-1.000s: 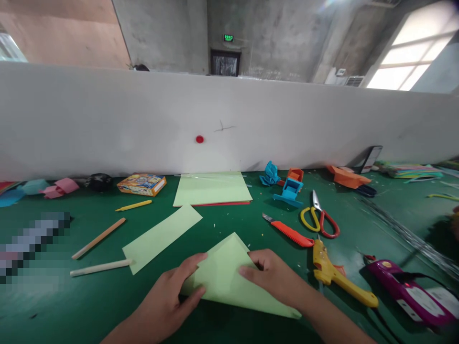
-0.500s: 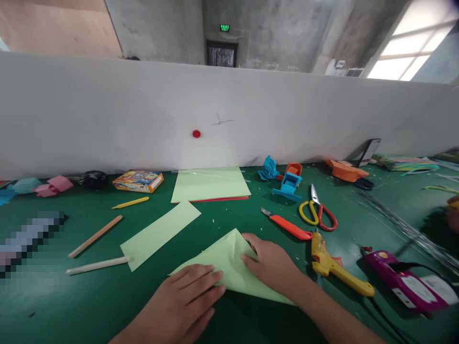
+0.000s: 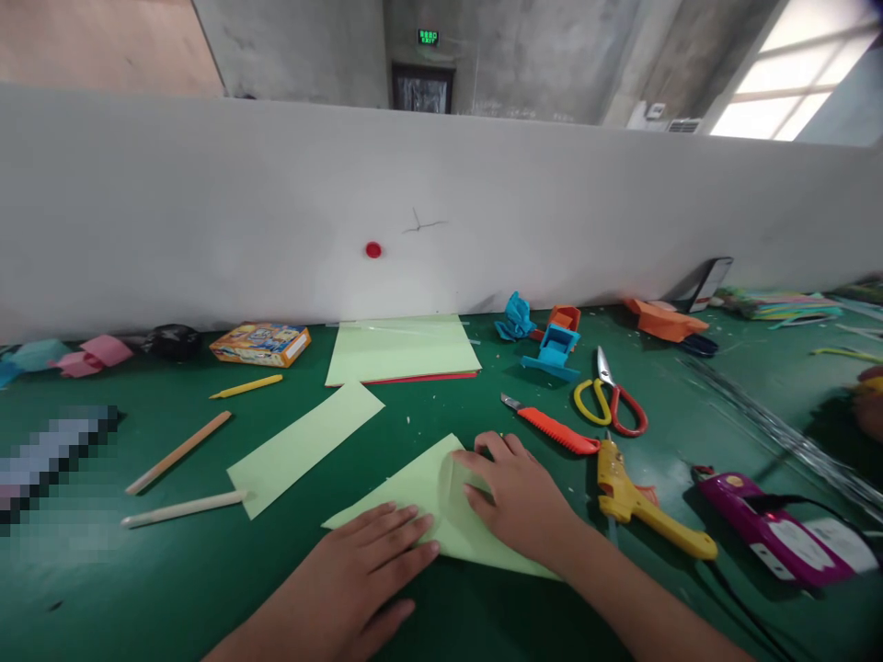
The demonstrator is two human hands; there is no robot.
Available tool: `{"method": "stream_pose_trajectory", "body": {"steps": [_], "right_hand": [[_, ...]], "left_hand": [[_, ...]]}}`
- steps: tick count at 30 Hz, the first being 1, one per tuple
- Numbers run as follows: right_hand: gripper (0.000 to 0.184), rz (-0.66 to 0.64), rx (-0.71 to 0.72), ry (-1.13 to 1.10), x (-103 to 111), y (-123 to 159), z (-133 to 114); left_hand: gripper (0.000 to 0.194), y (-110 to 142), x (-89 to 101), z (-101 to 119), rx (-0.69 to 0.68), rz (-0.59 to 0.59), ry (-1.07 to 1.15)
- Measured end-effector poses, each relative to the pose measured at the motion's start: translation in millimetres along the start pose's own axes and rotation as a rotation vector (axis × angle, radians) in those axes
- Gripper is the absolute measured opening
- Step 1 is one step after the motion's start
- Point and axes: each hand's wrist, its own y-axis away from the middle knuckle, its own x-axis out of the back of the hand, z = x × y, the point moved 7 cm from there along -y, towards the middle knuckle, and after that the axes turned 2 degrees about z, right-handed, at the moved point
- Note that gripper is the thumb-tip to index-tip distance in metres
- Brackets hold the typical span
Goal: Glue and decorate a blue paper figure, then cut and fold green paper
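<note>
A pale green sheet of paper [image 3: 441, 487], folded into a triangle, lies on the green table in front of me with its peak pointing away. My left hand [image 3: 376, 561] rests flat across its lower left part, fingers stretched out. Over the right side of the paper is my right hand [image 3: 510, 496], its index finger and thumb apart and touching the sheet, the other fingers bent. Left of the triangle, a pale green paper strip [image 3: 307, 450] lies slantwise, one corner meeting a whitish stick [image 3: 183, 508].
A red utility knife [image 3: 557, 429], scissors [image 3: 611, 395] and a yellow glue gun [image 3: 648, 510] lie to the right, near a purple device [image 3: 765, 529] with a cord. Stacked paper sheets [image 3: 404, 349] lie at the back, before a white partition [image 3: 207, 211].
My right hand's fingers have spread apart and lifted slightly from the fold, and the triangle lies flatter. My left hand stays on the paper. The view has shifted a little.
</note>
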Motion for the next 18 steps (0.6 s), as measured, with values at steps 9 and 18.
{"method": "stream_pose_trajectory", "body": {"steps": [9,18], "right_hand": [[0.05,-0.003,0.043,-0.003,-2.6,-0.1,0.4],[0.05,0.009,0.043,0.022,-3.6,-2.8,0.2]], "left_hand": [[0.057,1.9,-0.7,-4.1,0.013,0.049,0.044],[0.051,-2.6,-1.0,-3.4,0.016,0.045,0.021]]}}
